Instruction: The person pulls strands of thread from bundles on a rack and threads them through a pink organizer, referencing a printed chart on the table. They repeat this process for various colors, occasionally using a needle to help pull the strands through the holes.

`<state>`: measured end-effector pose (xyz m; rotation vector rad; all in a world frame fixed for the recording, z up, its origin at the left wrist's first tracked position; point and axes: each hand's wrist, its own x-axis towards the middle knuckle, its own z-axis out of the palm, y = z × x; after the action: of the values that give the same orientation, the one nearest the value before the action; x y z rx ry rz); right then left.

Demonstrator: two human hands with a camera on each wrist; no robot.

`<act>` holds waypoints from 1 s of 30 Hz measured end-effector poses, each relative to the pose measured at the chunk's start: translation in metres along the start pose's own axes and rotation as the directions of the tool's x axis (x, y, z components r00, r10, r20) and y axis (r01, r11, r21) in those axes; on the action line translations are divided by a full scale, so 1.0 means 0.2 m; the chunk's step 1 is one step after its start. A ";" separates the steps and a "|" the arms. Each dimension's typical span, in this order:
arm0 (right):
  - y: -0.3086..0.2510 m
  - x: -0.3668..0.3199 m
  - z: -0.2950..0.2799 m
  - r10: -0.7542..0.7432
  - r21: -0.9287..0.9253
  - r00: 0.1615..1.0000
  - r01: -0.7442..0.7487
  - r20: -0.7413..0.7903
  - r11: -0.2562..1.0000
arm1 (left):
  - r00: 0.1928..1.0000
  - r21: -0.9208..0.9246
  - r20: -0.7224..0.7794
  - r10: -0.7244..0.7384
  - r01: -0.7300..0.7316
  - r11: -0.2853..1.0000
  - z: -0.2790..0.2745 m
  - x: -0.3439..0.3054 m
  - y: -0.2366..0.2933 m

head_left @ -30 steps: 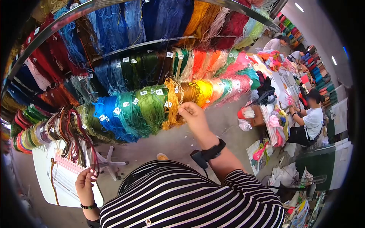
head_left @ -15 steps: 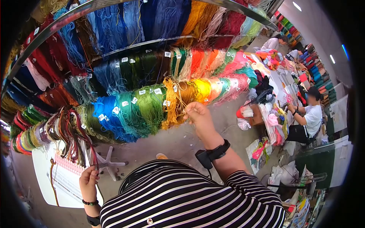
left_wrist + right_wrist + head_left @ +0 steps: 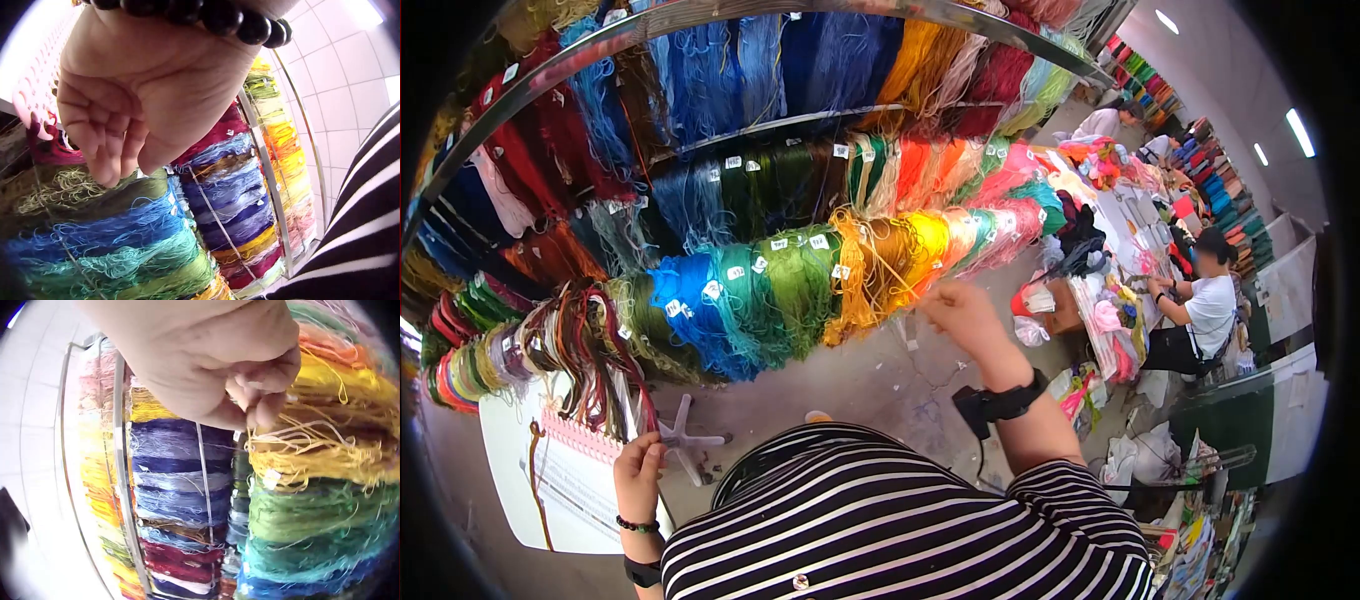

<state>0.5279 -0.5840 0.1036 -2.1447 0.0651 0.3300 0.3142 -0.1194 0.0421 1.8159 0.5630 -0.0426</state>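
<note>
My right hand (image 3: 968, 322) pinches a golden-yellow thread (image 3: 892, 275) between thumb and fingertips, just in front of the rack. That thread runs back to the golden hank (image 3: 848, 290), which carries small white number tags and hangs beside a brown hank (image 3: 897, 248). In the right wrist view, fingertips meet right at the loose golden strands (image 3: 300, 453). Low on the left, my left hand (image 3: 638, 468) holds the end of a dark red strand (image 3: 638, 385) with bent fingers. The strand hangs from a mixed bundle of dark threads (image 3: 590, 335); the grip itself is mostly hidden.
Blue hanks (image 3: 690, 310) and green hanks (image 3: 800, 290) fill the same bar, with more racked rows above under a metal rail (image 3: 730, 12). A spiral notebook (image 3: 585, 490) lies on a white surface (image 3: 505, 490). At right, a seated person (image 3: 1205, 310) works at a cluttered table.
My right hand has moved right and slightly down, away from the golden hank, drawing the thread out with it. My left hand has shifted only slightly beside the notebook.
</note>
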 end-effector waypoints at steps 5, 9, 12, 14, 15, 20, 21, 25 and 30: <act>-0.49 -0.35 -0.36 -0.388 0.054 0.874 0.420 -0.293 0.906 | 0.997 -0.072 0.065 0.034 -0.030 0.997 -0.07 0.06 -0.04; -1.01 -0.70 -0.71 -0.697 -0.238 0.481 0.705 -0.532 0.668 | 0.990 -0.070 0.102 0.093 -0.087 0.994 -0.09 0.12 -0.04; -1.39 -0.91 -0.84 -0.792 -0.355 0.087 0.861 -0.604 0.365 | 0.984 -0.080 0.139 0.116 -0.105 0.991 -0.10 0.15 -0.01; -1.63 -1.12 -0.99 -0.839 -0.272 0.105 0.918 -0.534 0.289 | 0.978 -0.085 0.136 0.156 -0.146 0.986 -0.09 0.14 0.00; -1.74 -1.21 -0.98 -0.855 -0.226 0.100 0.943 -0.510 0.245 | 0.978 -0.150 0.176 0.116 -0.090 0.985 -0.11 0.15 -0.05; -2.00 -1.40 -0.79 -0.881 -0.219 0.059 0.959 -0.469 0.180 | 0.977 -0.141 0.128 0.170 -0.151 0.978 -0.16 0.08 -0.06; -1.99 -1.34 -0.69 -0.898 -0.171 0.113 0.964 -0.424 0.202 | 0.973 -0.146 0.170 0.156 -0.131 0.981 -0.18 0.05 0.00; -1.84 -0.89 0.08 -0.899 -0.023 0.435 0.900 -0.044 0.436 | 0.863 -0.231 0.191 0.467 -0.423 0.876 -0.33 -0.03 0.37; -1.58 -0.64 1.02 -0.594 -0.060 0.521 0.781 0.613 0.622 | 0.789 -0.641 0.300 0.536 -0.249 0.726 -0.49 -0.17 0.60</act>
<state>0.4169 -0.2483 0.2838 -2.1033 -1.2676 0.4658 0.3067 -0.0670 0.1919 1.2209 -0.1870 -0.0086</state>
